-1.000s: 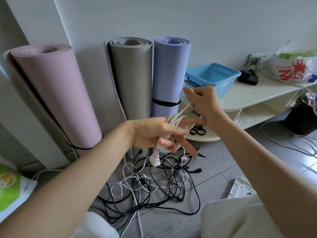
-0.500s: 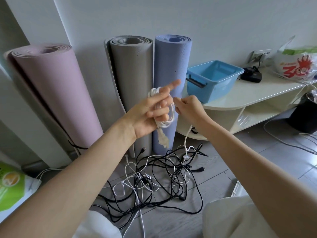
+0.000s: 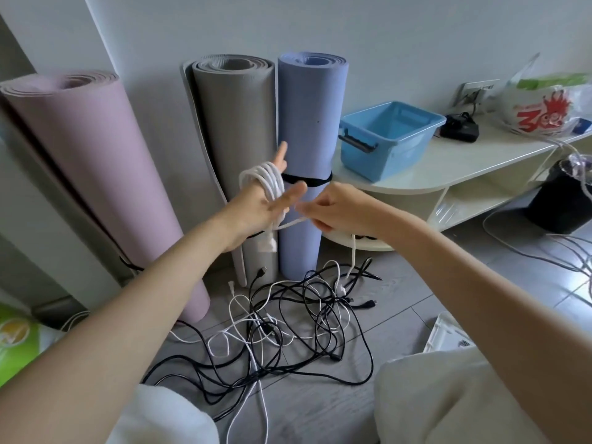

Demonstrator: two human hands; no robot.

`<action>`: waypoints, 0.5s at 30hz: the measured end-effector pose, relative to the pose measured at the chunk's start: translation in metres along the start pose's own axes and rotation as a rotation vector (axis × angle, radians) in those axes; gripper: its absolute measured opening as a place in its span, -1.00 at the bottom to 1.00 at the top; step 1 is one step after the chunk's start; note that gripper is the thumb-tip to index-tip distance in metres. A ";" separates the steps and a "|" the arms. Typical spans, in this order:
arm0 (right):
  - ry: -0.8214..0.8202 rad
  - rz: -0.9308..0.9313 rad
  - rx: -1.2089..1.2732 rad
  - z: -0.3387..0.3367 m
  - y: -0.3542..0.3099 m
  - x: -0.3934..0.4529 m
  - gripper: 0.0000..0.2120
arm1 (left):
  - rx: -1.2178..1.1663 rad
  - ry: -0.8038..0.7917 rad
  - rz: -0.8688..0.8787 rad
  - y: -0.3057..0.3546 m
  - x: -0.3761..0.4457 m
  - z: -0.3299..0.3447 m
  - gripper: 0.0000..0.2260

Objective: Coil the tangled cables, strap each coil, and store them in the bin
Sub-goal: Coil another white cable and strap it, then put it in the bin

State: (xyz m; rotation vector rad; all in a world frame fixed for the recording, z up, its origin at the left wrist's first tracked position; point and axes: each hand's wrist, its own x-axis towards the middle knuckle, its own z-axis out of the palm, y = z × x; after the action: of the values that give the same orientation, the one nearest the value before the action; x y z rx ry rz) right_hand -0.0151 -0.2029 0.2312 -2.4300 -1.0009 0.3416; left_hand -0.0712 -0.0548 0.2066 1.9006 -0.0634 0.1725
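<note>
The left hand is raised in front of the rolled mats with its fingers straight and spread, and a white cable is wound in several loops around them; the cable's plug end hangs just below the palm. The right hand, just to the right of it, has its fingers curled and pinches the free run of that same cable, which stretches across to the left hand and also drops from the right hand down toward the floor.

On the grey floor below both hands lies the tangle of cables (black and white strands crossing one another), and the white strand from the right hand seems to run into it, though the exact strand is hard to follow. The blue bin sits on the left end of a low cream shelf unit, far right of the hands, and nothing can be seen inside it.

Against the far wall stand three rolled mats: a pink mat at left, a grey mat in the middle and a blue mat touching it on the right.
</note>
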 end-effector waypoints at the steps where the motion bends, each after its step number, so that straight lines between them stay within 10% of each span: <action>1: 0.023 -0.001 0.018 -0.003 0.003 0.000 -0.49 | 0.115 -0.036 0.022 -0.002 -0.002 0.004 -0.15; 7: 0.273 0.038 0.226 -0.015 0.015 -0.001 -0.53 | 0.146 -0.498 -0.167 0.002 -0.014 0.021 -0.54; 11: 0.420 0.079 0.510 -0.015 0.016 0.003 -0.56 | -0.235 -0.578 -0.158 0.024 -0.014 0.025 -0.74; 15: 0.122 0.114 0.772 0.002 0.014 0.003 -0.76 | -0.609 -0.581 -0.124 0.031 -0.010 0.021 -0.73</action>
State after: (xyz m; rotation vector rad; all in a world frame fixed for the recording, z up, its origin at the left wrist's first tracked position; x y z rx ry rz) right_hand -0.0053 -0.2091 0.2221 -1.7743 -0.5328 0.5006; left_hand -0.0830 -0.0856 0.2277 1.2871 -0.3486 -0.4445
